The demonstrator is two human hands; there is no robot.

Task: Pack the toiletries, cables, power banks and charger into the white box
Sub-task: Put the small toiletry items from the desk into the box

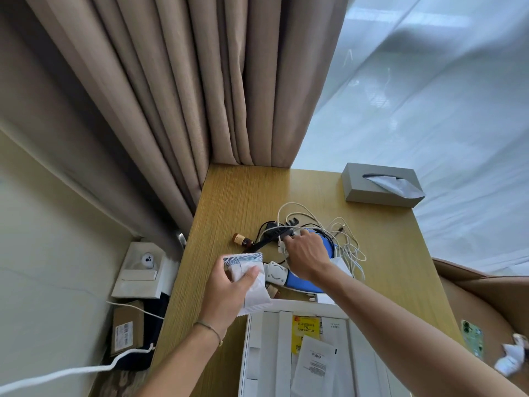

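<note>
My left hand (226, 293) grips a white sachet (252, 282) with a blue pattern, held just above the far left corner of the open white box (269, 353). A yellow tea packet (305, 330) and a white packet (313, 365) lie inside the box. My right hand (306, 257) reaches into the pile on the wooden desk, fingers closing on a white cable plug (282, 245) beside a black comb (274, 234). Tangled white cables (346, 239), a blue power bank (303, 282), a white charger (275, 272) and a small brown bottle (242, 240) lie there.
A grey tissue box (380, 184) stands at the desk's far right. Beige curtains (171, 96) hang behind the desk. Left of the desk, on the floor, are a white box with a small camera (143, 267) and a cardboard parcel (127, 328). A phone (472, 339) lies at the right edge.
</note>
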